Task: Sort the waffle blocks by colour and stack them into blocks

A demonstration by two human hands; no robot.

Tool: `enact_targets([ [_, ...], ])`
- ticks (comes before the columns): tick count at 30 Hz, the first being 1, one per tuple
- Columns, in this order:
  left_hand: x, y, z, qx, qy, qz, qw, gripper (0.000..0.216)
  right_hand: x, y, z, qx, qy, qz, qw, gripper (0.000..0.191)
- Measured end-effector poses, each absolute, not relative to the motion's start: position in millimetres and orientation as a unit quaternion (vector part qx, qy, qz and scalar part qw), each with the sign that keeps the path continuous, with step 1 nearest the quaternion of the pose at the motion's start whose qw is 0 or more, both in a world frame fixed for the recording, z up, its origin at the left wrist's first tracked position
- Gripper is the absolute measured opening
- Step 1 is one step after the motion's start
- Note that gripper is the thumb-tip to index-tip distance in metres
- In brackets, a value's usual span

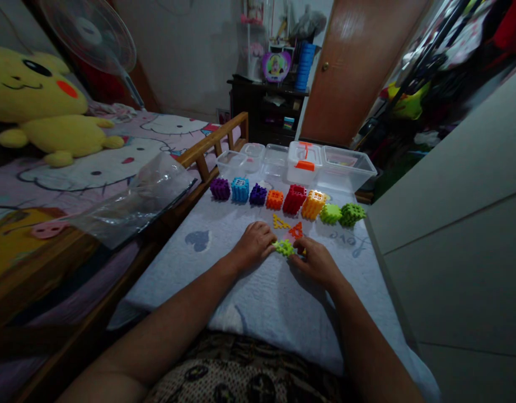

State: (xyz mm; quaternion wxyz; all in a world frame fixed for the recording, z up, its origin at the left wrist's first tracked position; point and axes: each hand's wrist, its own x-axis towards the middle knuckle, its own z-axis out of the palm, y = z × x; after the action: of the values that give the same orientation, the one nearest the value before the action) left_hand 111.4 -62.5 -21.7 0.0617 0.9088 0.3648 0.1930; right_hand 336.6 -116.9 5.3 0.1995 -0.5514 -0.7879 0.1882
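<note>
A lime green interlocking plastic tile point(284, 248) with toothed edges lies between my hands, low over the cloth. My left hand point(254, 244) has its fingers bent together at the tile's left edge. At the right edge, the thumb and fingers of my right hand point(314, 261) close on the tile. Just beyond are a yellow triangle piece point(280, 223) and an orange-red triangle piece point(296, 230). A bit of yellow shows beside my right fingers, mostly hidden by them.
Stacks of toothed tiles cross the table point(258, 296), among them a purple stack point(220, 190), a red stack point(295, 200) and a dark green stack point(352, 215). Behind stand clear plastic boxes point(348, 174). A wooden bed rail point(211, 146) borders the left, a pale panel point(459, 240) the right.
</note>
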Motion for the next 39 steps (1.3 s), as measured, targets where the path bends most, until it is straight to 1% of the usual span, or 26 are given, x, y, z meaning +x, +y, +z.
enact_targets([
  [6,113.8,-68.8,-17.7,0.908,0.36,0.201,0.076,0.015,330.3,-118.7,8.9,-0.582,-0.787,0.166,0.12,0.009],
  [18,119.4,-70.5,-20.7,0.908,0.342,0.224,0.085,0.01,333.8,-121.9,17.1,-0.597,-0.783,0.149,0.084,0.007],
  [27,117.2,-68.6,-18.7,0.913,0.347,0.203,0.069,0.016,332.8,-122.8,13.1,-0.612,-0.776,0.137,0.062,0.007],
  [32,117.7,-69.1,-18.2,0.914,0.346,0.2,0.067,0.014,332.7,-121.6,13.7,-0.609,-0.777,0.141,0.072,0.007],
  [37,117.9,-70.7,-17.0,0.901,0.35,0.243,0.084,0.011,338.9,-119.4,17.3,-0.594,-0.779,0.158,0.125,0.005],
  [39,117.4,-71.6,-15.2,0.888,0.359,0.275,0.087,0.014,345.4,-118.1,19.1,-0.597,-0.771,0.163,0.151,0.006],
])
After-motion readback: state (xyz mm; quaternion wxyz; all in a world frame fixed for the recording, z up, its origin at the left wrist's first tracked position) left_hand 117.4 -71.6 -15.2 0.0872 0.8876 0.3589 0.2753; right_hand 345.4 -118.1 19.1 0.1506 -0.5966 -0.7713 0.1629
